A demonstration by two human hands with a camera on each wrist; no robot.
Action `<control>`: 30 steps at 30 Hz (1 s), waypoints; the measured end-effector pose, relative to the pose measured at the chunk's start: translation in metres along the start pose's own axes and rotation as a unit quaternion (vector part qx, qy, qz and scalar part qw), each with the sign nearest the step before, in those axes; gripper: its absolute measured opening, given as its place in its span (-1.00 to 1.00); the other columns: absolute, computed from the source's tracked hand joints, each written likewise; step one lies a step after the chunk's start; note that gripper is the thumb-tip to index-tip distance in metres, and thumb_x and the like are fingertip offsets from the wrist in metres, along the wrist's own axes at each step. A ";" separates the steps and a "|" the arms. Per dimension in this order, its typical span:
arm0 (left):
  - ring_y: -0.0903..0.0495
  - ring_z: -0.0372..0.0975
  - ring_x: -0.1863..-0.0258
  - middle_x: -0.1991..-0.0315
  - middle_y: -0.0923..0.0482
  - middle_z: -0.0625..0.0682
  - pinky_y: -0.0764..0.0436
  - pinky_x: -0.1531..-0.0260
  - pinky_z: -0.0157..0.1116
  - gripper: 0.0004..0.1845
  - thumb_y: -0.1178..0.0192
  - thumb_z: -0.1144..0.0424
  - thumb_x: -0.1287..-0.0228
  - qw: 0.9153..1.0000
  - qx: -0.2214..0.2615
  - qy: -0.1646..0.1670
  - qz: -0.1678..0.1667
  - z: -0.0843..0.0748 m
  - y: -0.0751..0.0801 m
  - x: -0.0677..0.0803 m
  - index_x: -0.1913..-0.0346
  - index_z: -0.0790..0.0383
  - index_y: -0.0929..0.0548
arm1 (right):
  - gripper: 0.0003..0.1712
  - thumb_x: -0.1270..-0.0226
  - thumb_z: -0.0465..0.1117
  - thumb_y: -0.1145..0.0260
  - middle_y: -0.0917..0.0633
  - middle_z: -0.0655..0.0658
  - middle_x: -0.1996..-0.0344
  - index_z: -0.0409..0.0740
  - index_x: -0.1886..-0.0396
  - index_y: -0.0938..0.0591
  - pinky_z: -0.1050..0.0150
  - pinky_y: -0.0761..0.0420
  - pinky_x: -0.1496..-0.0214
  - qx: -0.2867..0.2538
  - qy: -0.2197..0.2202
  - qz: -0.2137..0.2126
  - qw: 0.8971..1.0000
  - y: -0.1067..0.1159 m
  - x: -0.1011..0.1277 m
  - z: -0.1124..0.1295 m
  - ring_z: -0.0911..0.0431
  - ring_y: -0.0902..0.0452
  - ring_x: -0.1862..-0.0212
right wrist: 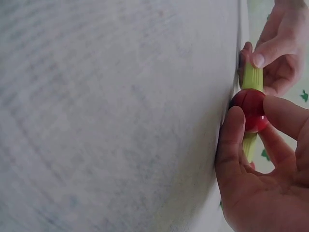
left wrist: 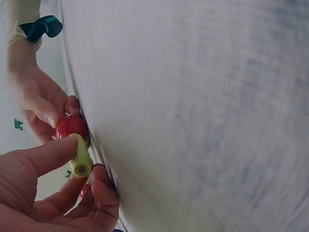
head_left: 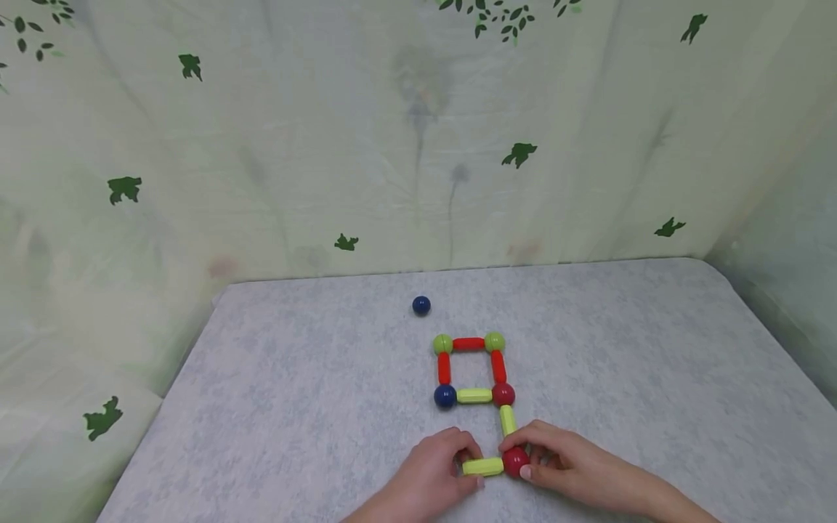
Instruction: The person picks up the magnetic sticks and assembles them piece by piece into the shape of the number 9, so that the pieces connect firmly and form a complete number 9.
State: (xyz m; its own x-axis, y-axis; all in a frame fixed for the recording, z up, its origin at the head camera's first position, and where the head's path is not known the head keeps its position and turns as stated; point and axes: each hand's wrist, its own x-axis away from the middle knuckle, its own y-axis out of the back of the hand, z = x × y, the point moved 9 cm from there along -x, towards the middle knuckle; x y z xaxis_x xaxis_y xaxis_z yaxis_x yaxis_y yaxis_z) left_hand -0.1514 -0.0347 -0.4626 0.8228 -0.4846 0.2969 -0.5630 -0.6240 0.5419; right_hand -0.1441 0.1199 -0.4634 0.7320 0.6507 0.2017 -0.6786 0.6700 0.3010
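Note:
My left hand pinches a yellow-green rod between thumb and fingers. The rod's right end meets a red ball, which my right hand grips with thumb and fingertips. From that ball another yellow-green rod runs up to a second red ball, a corner of a square. A third yellow-green rod joins it to a dark blue ball. Red rods and two green balls form the other sides. In the left wrist view, the held rod shows a round end disc.
A loose dark blue ball lies beyond the square, toward the back of the table. The grey mottled table ends at a pale curtain printed with leaves and green birds.

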 end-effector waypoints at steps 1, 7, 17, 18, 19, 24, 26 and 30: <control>-0.41 -0.33 0.48 0.42 -0.45 -0.21 -0.44 0.42 -0.37 -0.81 -0.43 0.27 -0.12 1.000 0.005 0.002 0.000 0.001 0.000 0.000 0.22 0.00 -0.66 | -0.65 -0.42 -0.14 -0.28 -0.57 -0.02 0.16 0.12 -0.18 -0.56 0.33 -0.52 0.21 -0.002 -0.002 0.000 1.000 0.000 0.000 0.000 0.11 -0.49 0.19; -0.39 -0.30 0.50 0.42 -0.46 -0.16 -0.39 0.48 -0.37 -0.79 -0.40 0.30 -0.15 0.999 0.038 0.003 -0.009 0.003 0.002 -0.001 0.18 -0.01 -0.68 | -0.65 -0.44 -0.13 -0.26 -0.57 -0.02 0.15 0.12 -0.18 -0.56 0.34 -0.50 0.24 0.004 0.004 -0.007 1.000 -0.001 0.000 -0.001 0.13 -0.48 0.20; -0.50 -0.23 0.36 0.30 -0.54 -0.13 -0.50 0.39 -0.34 -0.85 -0.30 0.22 -0.29 0.997 0.068 -0.014 -0.040 0.004 0.043 0.004 0.10 0.06 -0.66 | -0.66 -0.45 -0.10 -0.24 -0.56 -0.02 0.15 0.16 -0.19 -0.56 0.32 -0.51 0.25 -0.008 -0.023 -0.007 1.000 -0.002 0.000 -0.003 0.09 -0.48 0.19; -0.52 -0.22 0.34 0.29 -0.55 -0.12 -0.52 0.38 -0.33 -0.85 -0.29 0.22 -0.31 0.996 0.066 -0.016 -0.050 0.005 0.053 0.002 0.09 0.08 -0.66 | -0.66 -0.46 -0.09 -0.24 -0.56 -0.02 0.15 0.16 -0.19 -0.56 0.32 -0.51 0.25 -0.008 -0.026 -0.006 1.000 -0.003 0.000 -0.003 0.08 -0.48 0.20; -0.53 -0.21 0.33 0.28 -0.56 -0.10 -0.54 0.37 -0.31 -0.86 -0.28 0.22 -0.32 0.996 0.061 -0.020 -0.064 0.007 0.063 -0.001 0.09 0.10 -0.67 | -0.66 -0.46 -0.08 -0.24 -0.56 -0.02 0.16 0.17 -0.19 -0.56 0.32 -0.51 0.25 -0.007 -0.030 -0.006 0.999 -0.003 0.000 -0.004 0.08 -0.48 0.20; -0.57 -0.18 0.35 0.30 -0.58 -0.04 -0.55 0.38 -0.24 -0.87 -0.24 0.28 -0.35 0.988 0.057 -0.012 -0.146 0.030 0.112 -0.022 0.11 0.18 -0.69 | -0.66 -0.44 -0.07 -0.25 -0.55 -0.01 0.16 0.18 -0.17 -0.56 0.32 -0.53 0.25 -0.003 -0.047 -0.009 0.999 -0.004 -0.001 -0.006 0.07 -0.48 0.19; -0.56 -0.17 0.34 0.30 -0.58 -0.03 -0.55 0.35 -0.23 -0.88 -0.25 0.30 -0.34 0.983 0.057 -0.004 -0.176 0.040 0.127 -0.032 0.11 0.20 -0.69 | -0.66 -0.43 -0.05 -0.27 -0.55 -0.01 0.16 0.20 -0.16 -0.57 0.32 -0.54 0.24 0.002 -0.053 -0.011 0.999 -0.004 -0.002 -0.007 0.07 -0.48 0.19; -0.53 -0.14 0.28 0.28 -0.58 0.01 -0.54 0.30 -0.25 -0.83 -0.29 0.33 -0.28 0.972 0.074 0.008 -0.223 0.052 0.147 -0.056 0.09 0.25 -0.67 | -0.66 -0.42 -0.05 -0.27 -0.56 0.00 0.17 0.21 -0.16 -0.57 0.32 -0.54 0.24 0.006 -0.056 -0.014 0.998 -0.003 -0.001 -0.007 0.06 -0.48 0.19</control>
State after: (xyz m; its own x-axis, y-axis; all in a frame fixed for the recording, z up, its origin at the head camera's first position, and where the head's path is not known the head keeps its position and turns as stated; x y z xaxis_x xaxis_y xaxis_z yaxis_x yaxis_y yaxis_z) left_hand -0.2847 -0.1316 -0.4406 0.9882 -0.1366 0.0698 -0.1531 -0.8517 0.5012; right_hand -0.1433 0.1197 -0.4707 0.7529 0.5876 0.2965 -0.6580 0.6820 0.3191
